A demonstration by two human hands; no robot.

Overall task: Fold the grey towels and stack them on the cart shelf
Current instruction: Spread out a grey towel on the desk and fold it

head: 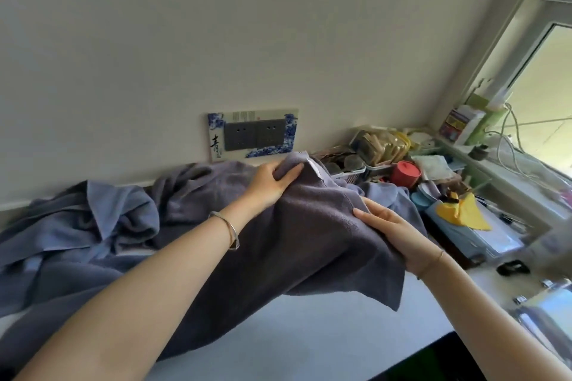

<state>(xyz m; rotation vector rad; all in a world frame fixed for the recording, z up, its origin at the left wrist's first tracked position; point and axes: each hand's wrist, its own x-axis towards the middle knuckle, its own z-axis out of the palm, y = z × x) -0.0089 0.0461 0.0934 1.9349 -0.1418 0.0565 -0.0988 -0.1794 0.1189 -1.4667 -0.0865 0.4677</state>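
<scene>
Above the white tabletop [309, 343], holding a dark grey towel [309, 244] lifted and draped, lower left part trailing onto the surface. With the left hand [272, 184], arm stretched forward, gripping the far upper corner beside the white label [314, 168], fingers curled over the cloth. With the right hand [393, 235], wrist bent inward, pinching the near right edge, thumb on top, other fingers hidden beneath. Behind and to the left, crumpled against the wall, more grey-blue towels [93, 219].
</scene>
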